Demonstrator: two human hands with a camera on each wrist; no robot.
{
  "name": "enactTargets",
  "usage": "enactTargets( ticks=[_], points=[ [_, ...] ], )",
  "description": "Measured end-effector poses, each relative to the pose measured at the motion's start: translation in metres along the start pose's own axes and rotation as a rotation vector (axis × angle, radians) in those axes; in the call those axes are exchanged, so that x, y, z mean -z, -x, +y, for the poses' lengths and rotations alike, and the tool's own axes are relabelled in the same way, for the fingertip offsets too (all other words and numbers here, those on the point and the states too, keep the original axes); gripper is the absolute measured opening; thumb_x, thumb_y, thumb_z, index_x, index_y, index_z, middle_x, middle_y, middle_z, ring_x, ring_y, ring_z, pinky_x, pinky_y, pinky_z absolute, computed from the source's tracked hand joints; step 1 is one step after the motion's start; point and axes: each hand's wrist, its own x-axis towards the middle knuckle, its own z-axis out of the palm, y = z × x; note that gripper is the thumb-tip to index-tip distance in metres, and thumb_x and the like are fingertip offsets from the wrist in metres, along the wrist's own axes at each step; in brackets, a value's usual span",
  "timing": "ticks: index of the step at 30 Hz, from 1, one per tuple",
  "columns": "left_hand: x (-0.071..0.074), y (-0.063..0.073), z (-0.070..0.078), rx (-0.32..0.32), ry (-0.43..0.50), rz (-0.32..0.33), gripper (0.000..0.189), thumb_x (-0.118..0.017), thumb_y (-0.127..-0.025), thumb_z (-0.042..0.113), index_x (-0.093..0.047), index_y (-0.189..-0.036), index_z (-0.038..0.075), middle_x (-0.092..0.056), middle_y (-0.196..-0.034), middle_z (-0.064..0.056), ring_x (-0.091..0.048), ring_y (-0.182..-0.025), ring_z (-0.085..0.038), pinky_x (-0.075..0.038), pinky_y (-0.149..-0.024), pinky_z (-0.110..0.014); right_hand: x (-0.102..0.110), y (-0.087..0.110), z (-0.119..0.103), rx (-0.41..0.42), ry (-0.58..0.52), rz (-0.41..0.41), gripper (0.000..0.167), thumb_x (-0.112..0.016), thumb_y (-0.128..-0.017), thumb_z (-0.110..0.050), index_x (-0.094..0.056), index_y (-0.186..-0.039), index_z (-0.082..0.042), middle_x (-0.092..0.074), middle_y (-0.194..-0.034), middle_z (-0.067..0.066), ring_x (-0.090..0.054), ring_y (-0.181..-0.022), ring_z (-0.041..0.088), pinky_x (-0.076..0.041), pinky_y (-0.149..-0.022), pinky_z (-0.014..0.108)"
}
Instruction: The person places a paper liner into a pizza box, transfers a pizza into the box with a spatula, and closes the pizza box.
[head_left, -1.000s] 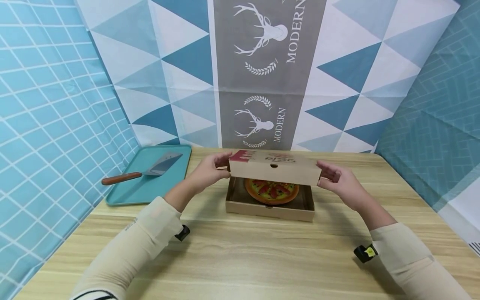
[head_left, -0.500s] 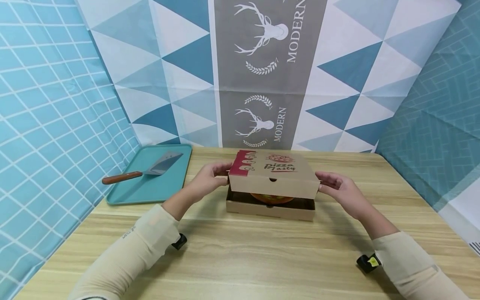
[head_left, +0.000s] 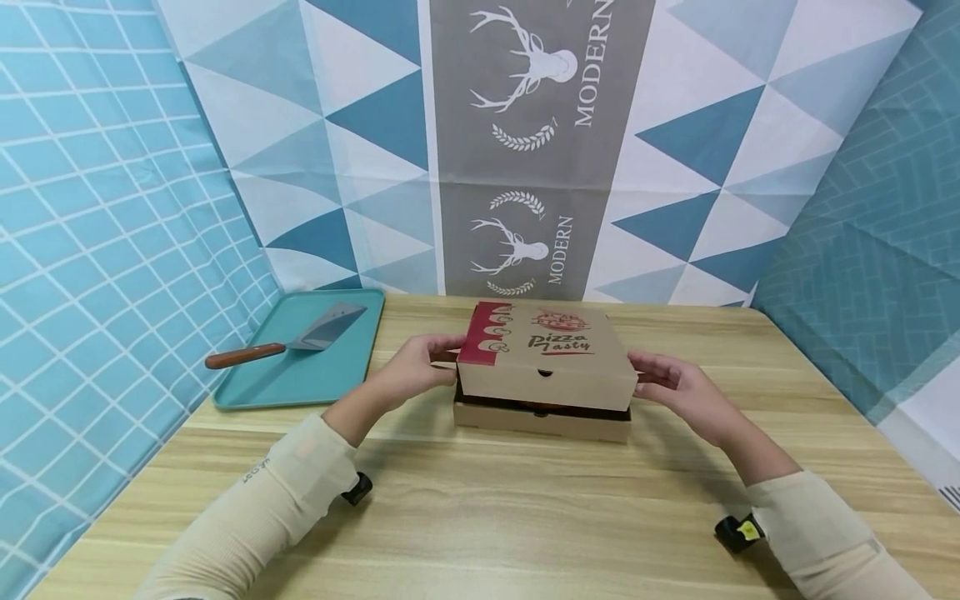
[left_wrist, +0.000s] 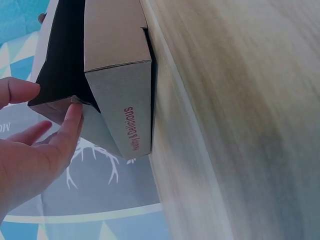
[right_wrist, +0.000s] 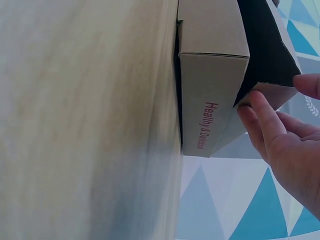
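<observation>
A cardboard pizza box stands in the middle of the head view. Its lid (head_left: 555, 350), printed "Pizza Tasty" with a red strip at the left, is low over the base (head_left: 510, 417), tilted with its front edge a little raised. My left hand (head_left: 408, 371) holds the lid's left side, fingertips at its lower edge in the left wrist view. On the other side my right hand (head_left: 686, 396) holds the lid's right edge, with the thumb near the front corner. Through the dark gap only a sliver of the pizza (head_left: 543, 405) shows; the rest is hidden.
To the left, a teal tray (head_left: 255, 383) lies on the wooden table (head_left: 525, 517). A spatula (head_left: 322, 329) with a wooden handle rests on it, the handle jutting past the tray's left edge. Patterned wall coverings (head_left: 517, 158) rise behind and on both sides.
Both hands have lowered the lid over the base, its front edge coming down. The pizza, in plain view a second ago, is now almost covered. The tray and spatula have stayed put.
</observation>
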Motion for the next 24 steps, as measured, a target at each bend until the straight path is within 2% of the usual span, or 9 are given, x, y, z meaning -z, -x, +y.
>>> enactTargets(
  ticks=[4,8,12,18,21,24],
  points=[
    [0.002,0.001,-0.001,0.003,0.020,-0.024,0.057,-0.059,-0.087,-0.003,-0.045,-0.142,-0.005,-0.054,-0.137,-0.019,-0.054,-0.122,-0.031,-0.051,-0.090,-0.036,0.000,0.001,0.000,0.019,-0.014,-0.037,0.052,-0.055,-0.100,-0.012,-0.037,-0.143,0.011,-0.044,-0.142,0.030,-0.058,-0.110,0.003,-0.049,-0.088,0.021],
    [0.004,0.004,-0.001,0.023,0.059,-0.041,0.054,-0.061,-0.092,0.004,-0.044,-0.142,-0.007,-0.054,-0.137,-0.020,-0.055,-0.120,-0.030,-0.050,-0.094,-0.037,0.000,0.000,-0.001,-0.011,0.033,-0.043,0.056,-0.057,-0.100,-0.022,-0.039,-0.144,0.007,-0.047,-0.141,0.024,-0.056,-0.114,0.003,-0.047,-0.090,0.019],
    [0.004,0.004,-0.001,0.044,0.033,-0.029,0.056,-0.066,-0.092,0.013,-0.046,-0.141,-0.005,-0.056,-0.135,-0.018,-0.056,-0.118,-0.028,-0.049,-0.095,-0.036,0.001,-0.004,0.000,-0.028,0.071,-0.037,0.058,-0.058,-0.099,-0.026,-0.039,-0.146,0.004,-0.049,-0.142,0.020,-0.055,-0.116,0.005,-0.046,-0.090,0.018],
    [0.003,0.001,-0.001,0.042,-0.018,0.010,0.054,-0.067,-0.091,0.012,-0.049,-0.140,-0.004,-0.057,-0.134,-0.017,-0.054,-0.121,-0.028,-0.050,-0.094,-0.036,0.003,-0.012,0.002,-0.030,0.091,-0.045,0.060,-0.056,-0.100,-0.029,-0.037,-0.147,0.002,-0.046,-0.144,0.019,-0.052,-0.125,0.022,-0.047,-0.092,0.021],
    [0.003,-0.002,-0.002,0.040,-0.034,0.029,0.052,-0.066,-0.091,0.009,-0.050,-0.139,-0.004,-0.056,-0.135,-0.017,-0.053,-0.122,-0.029,-0.050,-0.094,-0.035,0.004,-0.017,0.002,-0.042,0.115,-0.043,0.062,-0.057,-0.100,-0.032,-0.036,-0.148,0.002,-0.045,-0.145,0.020,-0.048,-0.128,0.031,-0.047,-0.095,0.028],
    [0.003,-0.006,-0.004,0.036,-0.057,0.048,0.051,-0.066,-0.091,0.008,-0.051,-0.138,-0.004,-0.056,-0.134,-0.017,-0.053,-0.123,-0.029,-0.049,-0.094,-0.035,0.005,-0.022,0.003,-0.055,0.125,-0.033,0.064,-0.058,-0.099,-0.034,-0.037,-0.148,0.002,-0.045,-0.145,0.020,-0.048,-0.129,0.034,-0.047,-0.097,0.034]
  ],
)
